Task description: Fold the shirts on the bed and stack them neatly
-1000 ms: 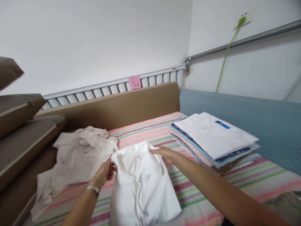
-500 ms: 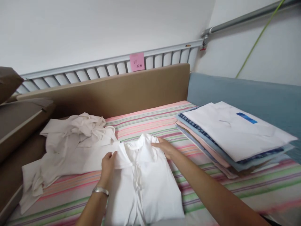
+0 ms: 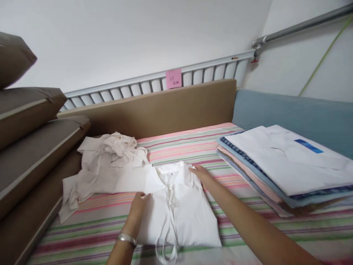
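A white blouse (image 3: 193, 217) with a collar and long neck ties lies front up on the striped bedsheet, its right side folded in. One sleeve (image 3: 129, 180) stretches out to the left. My left hand (image 3: 140, 207), with a silver bracelet at the wrist, is at the blouse's left side below that sleeve, fingers curled and thumb against the fabric. Beside the collar, my right hand (image 3: 200, 174) pinches the cloth at the right shoulder. The ties (image 3: 171, 221) hang down the front and past the hem. The undersides of both hands' grips are partly hidden.
A crumpled off-white garment (image 3: 110, 151) lies behind the sleeve. Folded clothes (image 3: 298, 162) are stacked at right, a white one with a blue strip on top. Brown cushions (image 3: 38, 136) rise at left. Behind stand a brown panel (image 3: 165, 110) and a blue panel (image 3: 284, 110).
My left hand has moved from the shoulder and sleeve down to the blouse's left side. My right hand stays by the collar. The camera view has shifted left.
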Demonstrator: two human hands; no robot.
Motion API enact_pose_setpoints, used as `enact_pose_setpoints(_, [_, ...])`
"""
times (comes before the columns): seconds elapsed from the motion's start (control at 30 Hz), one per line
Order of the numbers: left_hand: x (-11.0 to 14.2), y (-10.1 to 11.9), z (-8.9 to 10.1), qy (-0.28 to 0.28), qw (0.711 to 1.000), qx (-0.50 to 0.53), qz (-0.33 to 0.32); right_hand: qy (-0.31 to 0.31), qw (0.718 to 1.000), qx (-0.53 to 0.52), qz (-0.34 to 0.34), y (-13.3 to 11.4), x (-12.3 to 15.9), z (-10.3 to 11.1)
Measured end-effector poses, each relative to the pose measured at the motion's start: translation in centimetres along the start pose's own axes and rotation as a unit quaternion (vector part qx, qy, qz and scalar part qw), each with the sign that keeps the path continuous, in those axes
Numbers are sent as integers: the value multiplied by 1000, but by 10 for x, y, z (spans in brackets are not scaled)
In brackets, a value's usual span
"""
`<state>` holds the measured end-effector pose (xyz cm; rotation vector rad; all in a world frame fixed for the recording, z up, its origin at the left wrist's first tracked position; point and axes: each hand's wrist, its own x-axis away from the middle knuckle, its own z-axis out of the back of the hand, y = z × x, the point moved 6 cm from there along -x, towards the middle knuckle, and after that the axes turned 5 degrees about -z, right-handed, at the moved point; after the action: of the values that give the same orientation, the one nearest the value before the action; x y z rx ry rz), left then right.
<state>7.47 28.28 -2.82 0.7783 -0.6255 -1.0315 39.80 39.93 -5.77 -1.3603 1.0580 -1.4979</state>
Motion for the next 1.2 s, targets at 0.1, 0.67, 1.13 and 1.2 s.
enact_pose_setpoints(0.1, [13,-1,-4,5,998,-54,-14,39,998,11,48,-5,-4,-7])
enact_pose_setpoints(0.67, [81,-43,11,14,995,-75,-68,-63,984,-37,-164,64,205,-9])
enact_pose_setpoints(1.13, [149,-26,17,39,994,35,-99,51,967,250,-3,33,218,64])
enact_pose_setpoints(1.2, [147,-37,17,33,989,136,-52,89,934,314,143,15,224,60])
